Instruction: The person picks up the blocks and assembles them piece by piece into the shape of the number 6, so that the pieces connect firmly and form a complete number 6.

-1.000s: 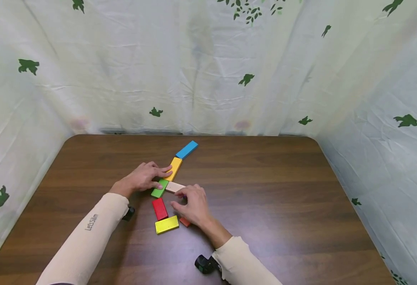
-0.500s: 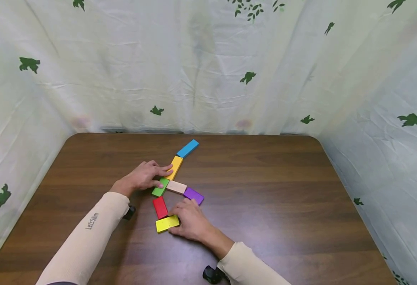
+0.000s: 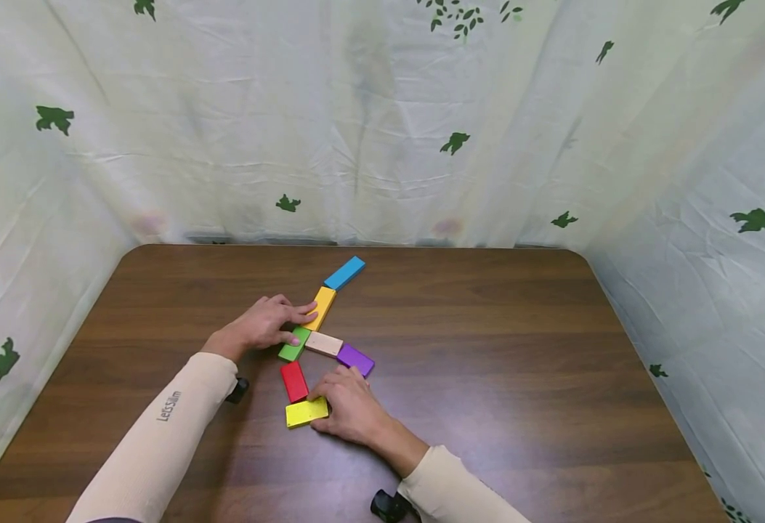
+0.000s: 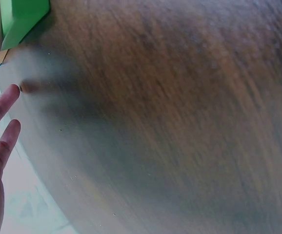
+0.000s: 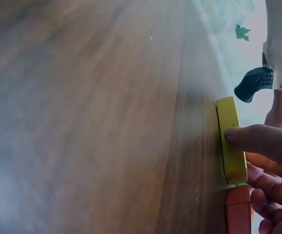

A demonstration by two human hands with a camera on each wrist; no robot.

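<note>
With thumb and fingers on opposite long sides, my right hand [image 3: 352,409] pinches a bright yellow block [image 3: 300,414] lying flat on the table. A red block [image 3: 294,382] sits just beyond it. In the right wrist view, an orange-red block [image 5: 238,212] lies at the yellow block's end; the hand covers it in the head view. My left hand [image 3: 261,325] rests extended fingers on an orange-yellow block [image 3: 325,301], its thumb on a green block [image 3: 289,351]. From the green one, a plain wooden block [image 3: 324,343] and a purple block [image 3: 356,359] slant right.
A blue block [image 3: 344,273] touches the orange-yellow block's far end. Everything lies on a brown wooden table [image 3: 487,327]. White curtains [image 3: 369,131] with green bird prints surround its back and sides.
My right hand has come from beside the wooden block toward me and onto the yellow block, uncovering the purple block. My left hand stays put. Over the last half second almost nothing moves.
</note>
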